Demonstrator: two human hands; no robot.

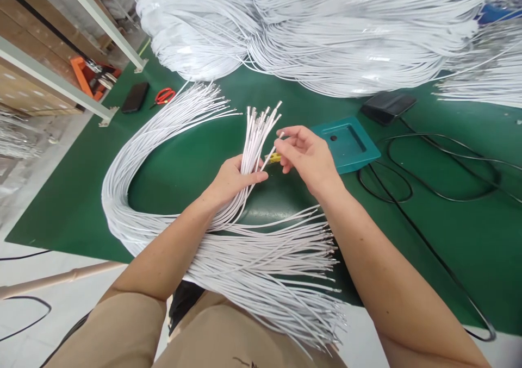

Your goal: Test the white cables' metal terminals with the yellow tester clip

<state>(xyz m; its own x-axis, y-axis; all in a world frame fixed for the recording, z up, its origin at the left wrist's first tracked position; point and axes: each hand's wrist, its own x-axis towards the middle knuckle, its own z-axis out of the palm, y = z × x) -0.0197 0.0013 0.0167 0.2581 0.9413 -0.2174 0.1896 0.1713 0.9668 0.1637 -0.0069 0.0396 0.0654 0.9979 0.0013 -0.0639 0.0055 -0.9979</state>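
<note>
My left hand is closed around a bunch of white cables, whose metal-tipped ends point up and away from me. With thumb and fingertips, my right hand pinches the end of a single white cable just right of that bunch. Beneath my right fingers a small yellow piece shows, partly hidden. The bunch belongs to a long bundle of white cables that curves across the table, its other loose ends spread toward my lap.
Large heaps of white cables fill the green table's far side. A teal tray-like block, a black box and black cords lie to the right. Red-handled scissors and a dark phone-like object lie far left.
</note>
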